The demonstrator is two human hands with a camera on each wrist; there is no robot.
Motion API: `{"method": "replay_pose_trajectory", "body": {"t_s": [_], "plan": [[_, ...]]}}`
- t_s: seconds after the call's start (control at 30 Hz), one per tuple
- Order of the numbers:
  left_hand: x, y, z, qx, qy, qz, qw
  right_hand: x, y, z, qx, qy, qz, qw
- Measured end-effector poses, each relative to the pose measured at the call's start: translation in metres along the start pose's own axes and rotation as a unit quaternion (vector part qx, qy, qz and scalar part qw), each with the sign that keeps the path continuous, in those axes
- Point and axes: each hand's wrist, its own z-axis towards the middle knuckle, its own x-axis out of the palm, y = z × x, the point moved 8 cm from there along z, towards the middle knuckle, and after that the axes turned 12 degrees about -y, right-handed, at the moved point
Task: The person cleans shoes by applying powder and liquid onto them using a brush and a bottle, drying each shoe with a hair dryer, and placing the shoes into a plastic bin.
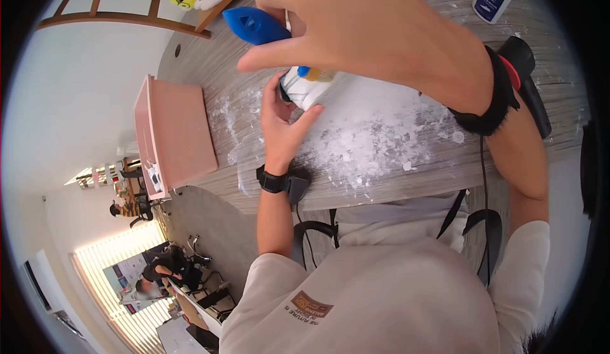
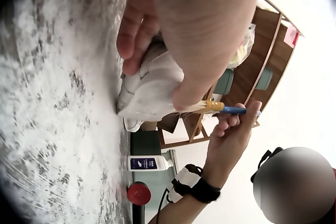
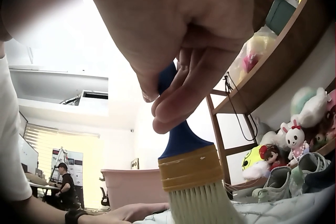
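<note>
Left hand (image 1: 289, 125): gripping the white shoe (image 1: 306, 90). Thumb on one side, fingers round the other, so they're spread only as wide as the shoe body. Left wrist view agrees: fingertips on the upper, thumb pressed on the opposite side.

Right hand (image 1: 362, 33): pinching the brush (image 1: 254, 27) by its blue handle, between thumb and fingers. Handle end pokes out past the hand in the head view. Right wrist view has the fingers bent, tips close in at the handle; can't tell exactly how many carry load. Bristles (image 3: 202, 203) point down onto the shoe, next to the left thumb in the left wrist view.

Shoe location: in the left hand, at the table (image 1: 413, 192), beside a patch of white powder (image 1: 375, 135). Can't tell how much of its weight the table takes.

Around it: white bottle (image 1: 492, 1) with a dark label at the far right of the table, black-and-red object (image 1: 524, 71) beside the right wrist, pink bin (image 1: 181, 135) on the left side. Both wrists have black straps.
</note>
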Motion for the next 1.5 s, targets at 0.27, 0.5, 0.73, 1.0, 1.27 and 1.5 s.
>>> {"method": "replay_pose_trajectory", "body": {"t_s": [0.27,0.5,0.73,1.0,1.27,1.5], "plan": [[-0.001,0.007,-0.001,0.003,0.018,0.004,1.000,0.004,-0.001,0.001,0.071,0.013,0.168,0.983],[-0.002,0.013,-0.003,-0.033,0.010,0.028,0.999,0.004,0.001,-0.006,-0.019,-0.034,0.152,0.988],[0.001,-0.002,0.002,0.048,0.017,-0.006,0.999,0.010,-0.001,0.000,-0.051,-0.055,0.083,0.994],[-0.001,0.000,-0.003,0.007,0.003,0.001,1.000,0.006,0.017,0.004,-0.086,0.093,0.122,0.984],[0.002,-0.003,0.002,0.049,0.011,-0.017,0.999,-0.004,-0.008,0.008,0.053,0.081,0.062,0.993],[-0.001,-0.005,0.004,0.136,0.015,0.163,0.977,-0.042,-0.017,0.004,0.087,0.007,-0.126,0.988]]}}
